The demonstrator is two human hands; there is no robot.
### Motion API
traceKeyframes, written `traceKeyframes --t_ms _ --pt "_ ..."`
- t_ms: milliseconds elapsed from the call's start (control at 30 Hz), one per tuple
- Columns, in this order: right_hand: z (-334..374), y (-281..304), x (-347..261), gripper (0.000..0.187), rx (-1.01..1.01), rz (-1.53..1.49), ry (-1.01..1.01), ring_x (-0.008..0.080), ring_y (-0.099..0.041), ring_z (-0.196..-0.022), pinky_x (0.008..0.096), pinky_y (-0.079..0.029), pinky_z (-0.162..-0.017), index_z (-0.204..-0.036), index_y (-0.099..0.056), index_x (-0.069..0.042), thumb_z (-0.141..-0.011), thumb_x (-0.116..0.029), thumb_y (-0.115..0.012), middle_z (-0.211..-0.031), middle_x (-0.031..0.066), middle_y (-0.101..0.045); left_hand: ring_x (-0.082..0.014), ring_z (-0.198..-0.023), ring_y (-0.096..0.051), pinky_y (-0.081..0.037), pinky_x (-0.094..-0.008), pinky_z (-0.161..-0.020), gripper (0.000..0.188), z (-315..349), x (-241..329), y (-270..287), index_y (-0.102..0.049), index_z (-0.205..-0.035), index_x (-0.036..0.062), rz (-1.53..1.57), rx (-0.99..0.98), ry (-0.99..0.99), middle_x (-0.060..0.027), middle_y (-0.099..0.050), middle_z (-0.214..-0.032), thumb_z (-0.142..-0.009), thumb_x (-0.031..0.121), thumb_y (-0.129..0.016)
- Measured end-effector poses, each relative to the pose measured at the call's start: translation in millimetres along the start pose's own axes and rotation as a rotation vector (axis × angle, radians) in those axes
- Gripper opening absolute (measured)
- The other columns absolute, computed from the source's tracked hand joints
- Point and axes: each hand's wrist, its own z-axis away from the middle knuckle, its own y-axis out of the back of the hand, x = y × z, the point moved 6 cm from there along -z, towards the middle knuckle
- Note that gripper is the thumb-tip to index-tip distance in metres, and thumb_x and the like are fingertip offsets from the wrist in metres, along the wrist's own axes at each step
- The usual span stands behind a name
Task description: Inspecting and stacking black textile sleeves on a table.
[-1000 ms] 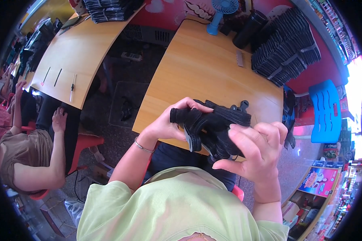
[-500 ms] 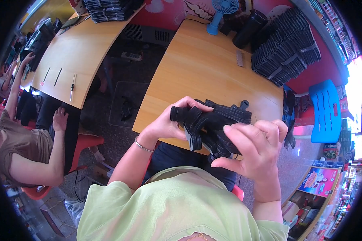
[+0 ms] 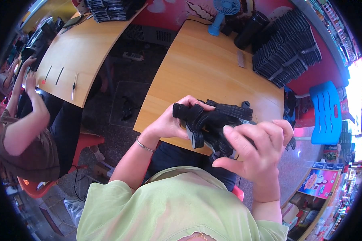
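Note:
A thick bundle of black fabric straps (image 3: 205, 122) with layered, stitched edges is held up above the near edge of the table, in front of my chest. My left hand (image 3: 173, 122) grips its left end, thumb below and fingers over the top. Close against the bundle's right side is my right hand (image 3: 255, 148). Its thumb and index finger stand apart with black fabric visible between them, and the other fingers are loosely bent. Whether its index fingertip touches the fabric I cannot tell.
On the wooden table (image 3: 189, 60) stand a blue fan (image 3: 219, 20), a black cylinder (image 3: 251, 30) and a tall stack of black folded pieces (image 3: 285, 48). A blue chair (image 3: 326, 112) is at the right. Another person (image 3: 28, 140) sits at the left table (image 3: 76, 52), which holds a screwdriver (image 3: 74, 86).
My hands and the black bundle have barely shifted. At the left, the other person's near arm has risen from the lap toward the table.

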Motion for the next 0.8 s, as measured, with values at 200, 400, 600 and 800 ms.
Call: traceKeyframes --t_ms 200,400,600,800 --pt "-4 -7 -20 0.029 -0.085 0.005 0.086 0.0125 -0.049 -0.095 0.0441 -0.031 -0.097 -0.098 -0.068 -0.029 -0.078 -0.050 -0.063 -0.098 -0.0052 -0.056 -0.0180 -0.117 -0.052 -0.039 -0.0355 -0.104 0.066 0 -1 0 -0.046 -0.109 0.0045 -0.004 0.015 0.009 -0.0134 -0.057 -0.125 -0.058 0.005 -0.088" --pt "-7 -10 -20 0.037 -0.093 -0.024 0.128 0.0133 -0.049 -0.098 0.0466 -0.031 -0.098 -0.101 -0.068 -0.024 -0.077 -0.051 -0.061 -0.101 -0.0033 -0.056 -0.0179 -0.116 -0.052 -0.039 -0.0356 -0.104 0.063 -1 -1 -1 -0.046 -0.107 0.0048 0.020 0.005 -0.002 -0.0138 -0.058 -0.124 -0.059 0.006 -0.087" --pt "-15 -18 -15 0.058 -0.191 0.024 0.040 0.0217 -0.046 -0.102 0.0486 -0.032 -0.100 -0.109 -0.067 -0.016 -0.073 -0.061 -0.060 -0.105 0.0026 -0.053 -0.0229 -0.115 -0.052 -0.039 -0.0398 -0.101 0.057 -2 2 -2 -0.043 -0.099 0.0088 -0.028 0.002 -0.005 -0.0216 -0.057 -0.123 -0.065 0.019 -0.088" --pt "-20 -17 -14 0.065 -0.149 -0.004 0.023 0.0226 -0.047 -0.103 0.0495 -0.030 -0.102 -0.115 -0.065 -0.015 -0.074 -0.065 -0.054 -0.106 0.0041 -0.053 -0.0181 -0.117 -0.052 -0.040 -0.0363 -0.103 0.064 0 -1 -1 -0.046 -0.109 0.0066 0.024 0.005 0.010 -0.0129 -0.059 -0.123 -0.059 0.006 -0.087"
